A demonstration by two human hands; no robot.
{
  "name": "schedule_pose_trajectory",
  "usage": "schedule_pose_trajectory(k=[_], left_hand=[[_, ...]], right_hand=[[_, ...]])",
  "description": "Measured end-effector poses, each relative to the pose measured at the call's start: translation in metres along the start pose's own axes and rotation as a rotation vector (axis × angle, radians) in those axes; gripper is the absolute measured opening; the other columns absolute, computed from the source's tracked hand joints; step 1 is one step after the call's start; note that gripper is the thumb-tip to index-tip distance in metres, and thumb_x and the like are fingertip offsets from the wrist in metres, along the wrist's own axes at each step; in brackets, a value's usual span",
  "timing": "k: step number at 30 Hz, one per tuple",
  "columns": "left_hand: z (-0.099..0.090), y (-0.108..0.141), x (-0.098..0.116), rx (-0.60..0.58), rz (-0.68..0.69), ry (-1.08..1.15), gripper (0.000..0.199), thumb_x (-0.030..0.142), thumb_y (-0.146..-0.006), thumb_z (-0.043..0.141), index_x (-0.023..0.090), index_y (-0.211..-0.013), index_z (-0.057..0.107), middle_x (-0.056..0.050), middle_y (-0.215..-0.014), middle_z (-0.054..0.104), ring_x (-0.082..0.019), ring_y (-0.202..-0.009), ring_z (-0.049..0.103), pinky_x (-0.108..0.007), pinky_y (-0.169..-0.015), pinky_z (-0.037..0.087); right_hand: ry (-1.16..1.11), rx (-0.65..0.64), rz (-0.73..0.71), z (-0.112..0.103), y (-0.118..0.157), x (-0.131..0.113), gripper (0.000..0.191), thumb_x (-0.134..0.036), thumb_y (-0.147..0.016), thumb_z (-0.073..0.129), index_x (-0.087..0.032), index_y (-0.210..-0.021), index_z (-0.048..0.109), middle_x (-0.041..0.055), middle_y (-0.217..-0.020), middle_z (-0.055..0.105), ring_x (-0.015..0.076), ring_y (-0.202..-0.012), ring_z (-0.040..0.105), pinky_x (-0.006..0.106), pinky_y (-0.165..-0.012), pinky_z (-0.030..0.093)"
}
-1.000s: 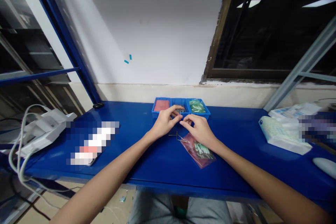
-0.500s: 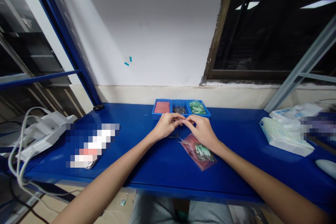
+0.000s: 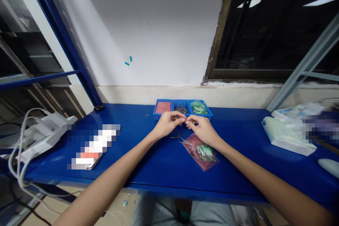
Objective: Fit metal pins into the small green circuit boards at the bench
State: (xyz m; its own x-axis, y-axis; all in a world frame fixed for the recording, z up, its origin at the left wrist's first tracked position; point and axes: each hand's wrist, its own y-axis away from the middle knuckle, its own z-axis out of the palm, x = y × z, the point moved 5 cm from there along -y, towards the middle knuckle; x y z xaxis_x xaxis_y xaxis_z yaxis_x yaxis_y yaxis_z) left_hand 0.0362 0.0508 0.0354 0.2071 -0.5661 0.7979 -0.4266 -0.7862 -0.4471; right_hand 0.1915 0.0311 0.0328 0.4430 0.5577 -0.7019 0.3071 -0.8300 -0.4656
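Note:
My left hand [image 3: 168, 123] and my right hand [image 3: 202, 127] meet above the blue table, fingertips pinched together. Between them is a small thing, mostly hidden by the fingers, too small to make out. Just below the hands, several thin metal screws [image 3: 179, 138] lie loose on the tabletop. A red plastic bag [image 3: 194, 152] rests under and in front of my right wrist, with a green packet [image 3: 205, 151] on it. Beyond my fingers stands a row of three blue bins: red bags [image 3: 163, 107] on the left, metal screws [image 3: 180, 109] in the middle, green packets [image 3: 198, 107] on the right.
On the blue table [image 3: 148, 162], a blurred-out flat object [image 3: 92, 165] lies at left, near a white power strip [image 3: 50, 134] with cables. A soft tissue pack [image 3: 288, 137] and a white rounded object [image 3: 329, 167] sit at right. A wall rises behind.
Both hands stay nearly in place, with a slight shift of the fingers at the pinch. The view has moved a little; the screws and bag lie as before.

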Motion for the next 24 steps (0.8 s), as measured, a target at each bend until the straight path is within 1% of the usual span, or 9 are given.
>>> schedule_pose_trajectory(k=[4, 7, 9, 11, 14, 17, 19, 22, 24], left_hand=[[0.0, 0.005, 0.009, 0.045, 0.215, -0.399, 0.015, 0.025, -0.093, 0.061, 0.017, -0.099, 0.073, -0.007, -0.096, 0.069, -0.018, -0.087, 0.065, -0.032, -0.081, 0.051], [0.0, 0.007, 0.011, 0.07, 0.266, -0.506, 0.016, 0.024, -0.094, 0.06, 0.017, -0.099, 0.073, -0.008, -0.097, 0.068, -0.019, -0.089, 0.064, -0.032, -0.081, 0.051], [-0.001, 0.006, 0.01, 0.084, 0.235, -0.481, 0.014, 0.022, -0.092, 0.062, 0.017, -0.096, 0.074, -0.007, -0.094, 0.07, -0.019, -0.085, 0.065, -0.031, -0.079, 0.052], [-0.002, 0.004, 0.006, 0.101, 0.152, -0.384, 0.011, 0.022, -0.089, 0.065, 0.018, -0.093, 0.074, -0.005, -0.09, 0.073, -0.018, -0.08, 0.066, -0.031, -0.076, 0.052], [-0.002, 0.002, -0.004, 0.109, 0.015, -0.138, 0.014, 0.027, -0.085, 0.071, 0.017, -0.094, 0.074, -0.006, -0.091, 0.076, -0.019, -0.081, 0.07, -0.032, -0.076, 0.055], [0.003, 0.0, -0.012, 0.078, -0.035, 0.068, 0.019, 0.03, -0.082, 0.074, 0.014, -0.093, 0.073, -0.008, -0.092, 0.076, -0.021, -0.086, 0.071, -0.035, -0.081, 0.056], [0.003, 0.0, -0.012, 0.099, -0.031, 0.088, 0.019, 0.031, -0.081, 0.076, 0.014, -0.088, 0.073, -0.008, -0.09, 0.076, -0.02, -0.084, 0.07, -0.035, -0.08, 0.057], [-0.001, 0.0, -0.005, 0.184, 0.032, -0.013, 0.016, 0.031, -0.078, 0.078, 0.015, -0.081, 0.074, -0.007, -0.089, 0.073, -0.02, -0.085, 0.068, -0.033, -0.078, 0.055], [-0.005, 0.0, -0.001, 0.215, 0.05, -0.083, 0.014, 0.03, -0.078, 0.078, 0.016, -0.082, 0.075, -0.007, -0.092, 0.073, -0.019, -0.087, 0.067, -0.032, -0.076, 0.055]], right_hand=[[0.098, 0.076, -0.041, -0.004, 0.001, -0.006, 0.015, -0.021, -0.09, 0.056, -0.018, -0.082, 0.068, 0.0019, -0.074, 0.07, 0.0162, -0.067, 0.064, 0.028, -0.066, 0.048], [0.114, 0.111, -0.076, -0.006, 0.003, -0.014, 0.013, -0.023, -0.09, 0.059, -0.019, -0.082, 0.068, 0.0013, -0.075, 0.07, 0.0153, -0.066, 0.062, 0.028, -0.067, 0.048], [0.096, 0.125, -0.082, -0.007, 0.003, -0.015, 0.011, -0.026, -0.09, 0.061, -0.019, -0.083, 0.067, 0.0016, -0.077, 0.07, 0.0156, -0.068, 0.063, 0.027, -0.068, 0.048], [0.089, 0.132, -0.078, -0.007, 0.002, -0.014, 0.008, -0.026, -0.089, 0.062, -0.019, -0.087, 0.067, 0.0023, -0.079, 0.07, 0.0162, -0.071, 0.064, 0.027, -0.068, 0.049], [0.111, 0.091, -0.081, -0.004, 0.001, -0.008, 0.009, -0.021, -0.09, 0.06, -0.018, -0.095, 0.067, 0.003, -0.083, 0.071, 0.0169, -0.075, 0.066, 0.028, -0.07, 0.049], [0.144, 0.041, -0.111, 0.001, 0.002, -0.005, 0.009, -0.019, -0.09, 0.059, -0.019, -0.09, 0.068, 0.0029, -0.084, 0.073, 0.0173, -0.076, 0.067, 0.029, -0.071, 0.049], [0.153, 0.045, -0.126, 0.002, 0.003, -0.006, 0.01, -0.019, -0.091, 0.058, -0.02, -0.088, 0.068, 0.0028, -0.085, 0.073, 0.0176, -0.076, 0.067, 0.029, -0.071, 0.049], [0.169, 0.064, -0.137, 0.001, 0.005, -0.009, 0.012, -0.021, -0.092, 0.057, -0.02, -0.089, 0.069, 0.0027, -0.086, 0.074, 0.018, -0.076, 0.067, 0.029, -0.071, 0.048], [0.205, 0.073, -0.144, -0.002, 0.005, -0.01, 0.014, -0.022, -0.094, 0.056, -0.02, -0.089, 0.069, 0.0031, -0.086, 0.073, 0.0179, -0.075, 0.066, 0.029, -0.071, 0.047]])
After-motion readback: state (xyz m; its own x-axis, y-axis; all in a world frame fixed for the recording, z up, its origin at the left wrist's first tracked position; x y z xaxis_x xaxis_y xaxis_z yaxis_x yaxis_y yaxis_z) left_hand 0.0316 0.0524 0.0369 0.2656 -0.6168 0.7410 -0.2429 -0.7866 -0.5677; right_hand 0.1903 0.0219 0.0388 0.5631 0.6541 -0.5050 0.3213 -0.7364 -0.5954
